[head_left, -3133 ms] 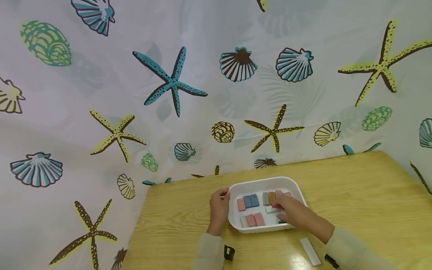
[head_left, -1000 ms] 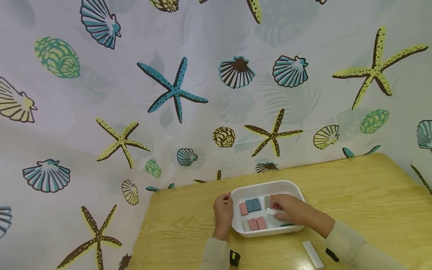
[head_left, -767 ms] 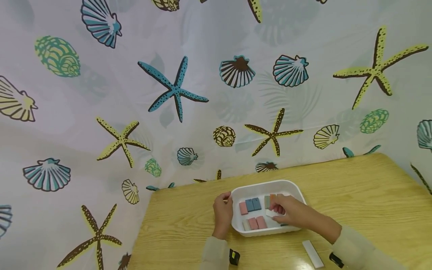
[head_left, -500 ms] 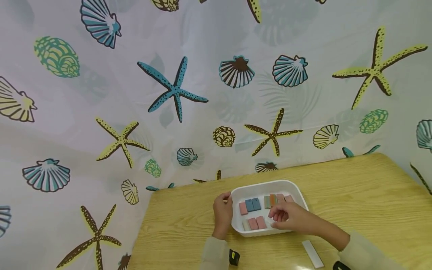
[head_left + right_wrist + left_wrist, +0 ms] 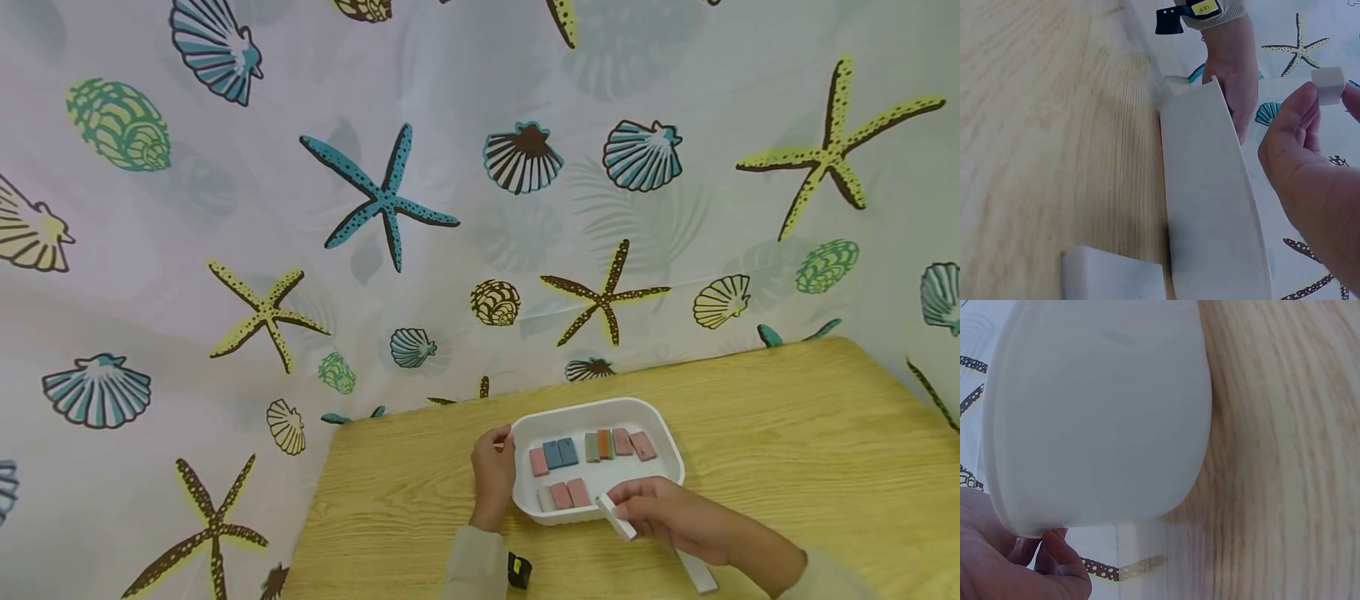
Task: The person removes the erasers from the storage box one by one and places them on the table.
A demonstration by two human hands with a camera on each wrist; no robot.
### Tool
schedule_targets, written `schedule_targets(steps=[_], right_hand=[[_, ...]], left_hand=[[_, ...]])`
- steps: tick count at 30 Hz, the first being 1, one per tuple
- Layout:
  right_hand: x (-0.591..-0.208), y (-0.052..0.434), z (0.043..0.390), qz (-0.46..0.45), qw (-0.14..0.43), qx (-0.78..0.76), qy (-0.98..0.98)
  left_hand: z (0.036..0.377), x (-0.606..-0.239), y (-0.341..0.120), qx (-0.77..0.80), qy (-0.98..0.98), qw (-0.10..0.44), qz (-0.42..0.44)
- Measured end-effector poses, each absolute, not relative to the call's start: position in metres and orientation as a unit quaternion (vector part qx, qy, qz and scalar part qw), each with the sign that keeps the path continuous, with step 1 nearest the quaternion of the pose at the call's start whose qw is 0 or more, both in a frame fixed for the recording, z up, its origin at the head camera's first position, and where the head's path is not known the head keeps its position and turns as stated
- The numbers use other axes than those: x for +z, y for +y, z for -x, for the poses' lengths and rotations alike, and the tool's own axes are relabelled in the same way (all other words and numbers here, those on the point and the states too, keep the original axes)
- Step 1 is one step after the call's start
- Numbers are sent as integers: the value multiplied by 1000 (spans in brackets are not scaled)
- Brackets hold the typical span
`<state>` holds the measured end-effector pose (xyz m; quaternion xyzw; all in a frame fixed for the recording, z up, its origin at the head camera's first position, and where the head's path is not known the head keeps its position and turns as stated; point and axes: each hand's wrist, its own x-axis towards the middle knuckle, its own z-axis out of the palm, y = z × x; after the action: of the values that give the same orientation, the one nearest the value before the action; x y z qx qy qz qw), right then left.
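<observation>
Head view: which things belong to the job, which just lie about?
Likely job:
white block in right hand
white tray, held by left hand
other blocks in white tray
possibly white bar on table

Likely incidental:
patterned cloth
black wrist device

White tray (image 5: 1097, 437) (yellow wood-grained table (image 5: 787, 425))

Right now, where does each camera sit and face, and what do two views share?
Head: worn on the head, facing forward and down at the white rounded plastic tray; left hand and right hand show.
Left wrist: worn there, facing the tray's outer wall; the left hand shows.
Right wrist: worn there, facing the tray's outer side; both hands show.
Shared: head and right wrist show the white rectangular block the right hand pinches.
</observation>
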<state>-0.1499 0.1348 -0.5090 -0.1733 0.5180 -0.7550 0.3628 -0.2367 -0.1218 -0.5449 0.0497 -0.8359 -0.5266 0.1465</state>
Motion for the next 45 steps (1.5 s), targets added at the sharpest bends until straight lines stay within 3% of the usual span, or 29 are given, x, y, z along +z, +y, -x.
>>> schedule_targets(steps=[12,27,38,45], right_hand=[[-523,153,126,137,450,-846,251],[-522,190,111,244,416,-875,26],[-508,234,107,190,372,-894,165],[-522,250,109,125,327,-836,422]], left_hand=[[237,-549,-123,-528,-835,143,-53],[237,-551,-122,-533,-833,139,-48],[237,-549,-123,-535,-832,139,-54],[237,-550,-121,-542,-826,142,-58]])
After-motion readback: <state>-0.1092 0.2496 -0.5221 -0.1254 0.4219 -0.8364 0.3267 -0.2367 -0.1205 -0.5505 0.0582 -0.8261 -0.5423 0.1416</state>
